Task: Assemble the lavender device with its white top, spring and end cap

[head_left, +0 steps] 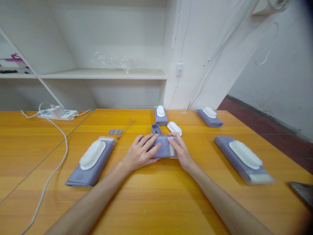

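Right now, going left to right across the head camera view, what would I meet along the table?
Power strip, left purple-and-white device, flat purple cutout, coil, left hand, held purple device, right hand, far-right purple-and-white device, near-right purple-and-white device, dark flat object.

Plain workroom; wooden table (156,199), white shelving (107,74)

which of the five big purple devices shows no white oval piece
The purple device held by the left hand and right hand; each of the other four bears a white oval piece.
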Demonstrator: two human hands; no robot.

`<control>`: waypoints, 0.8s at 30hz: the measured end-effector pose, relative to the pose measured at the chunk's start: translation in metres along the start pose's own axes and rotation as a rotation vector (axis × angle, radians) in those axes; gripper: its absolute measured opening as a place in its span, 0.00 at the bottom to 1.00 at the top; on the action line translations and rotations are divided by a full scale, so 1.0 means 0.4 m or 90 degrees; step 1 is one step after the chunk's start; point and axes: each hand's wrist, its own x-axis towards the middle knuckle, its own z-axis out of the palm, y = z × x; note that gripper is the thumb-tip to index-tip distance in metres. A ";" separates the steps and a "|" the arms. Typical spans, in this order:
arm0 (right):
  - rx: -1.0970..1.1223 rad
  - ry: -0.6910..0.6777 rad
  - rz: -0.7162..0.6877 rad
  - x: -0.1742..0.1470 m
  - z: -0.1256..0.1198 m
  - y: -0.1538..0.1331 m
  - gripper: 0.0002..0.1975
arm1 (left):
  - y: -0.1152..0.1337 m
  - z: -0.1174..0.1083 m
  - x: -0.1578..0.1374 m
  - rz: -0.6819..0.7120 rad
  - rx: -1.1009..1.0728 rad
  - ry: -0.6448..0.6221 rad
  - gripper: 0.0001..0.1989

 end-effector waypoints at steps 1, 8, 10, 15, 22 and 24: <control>-0.006 0.001 -0.006 0.001 -0.003 0.000 0.14 | 0.000 0.001 0.001 0.001 -0.003 -0.001 0.25; -0.001 0.052 -0.021 -0.008 -0.003 0.015 0.14 | 0.000 0.002 -0.001 0.002 0.001 -0.007 0.26; -0.008 0.059 -0.028 -0.009 -0.002 0.017 0.14 | -0.001 -0.001 -0.002 0.003 0.000 -0.013 0.26; -0.051 -0.003 -0.032 -0.010 0.000 0.008 0.15 | -0.002 -0.012 0.002 0.030 -0.017 -0.046 0.25; -0.048 0.027 -0.039 -0.012 0.031 0.002 0.17 | 0.009 -0.006 0.007 0.026 -0.014 -0.036 0.25; -0.046 0.045 -0.045 -0.013 0.039 0.002 0.17 | 0.011 -0.002 0.009 0.025 -0.014 -0.036 0.26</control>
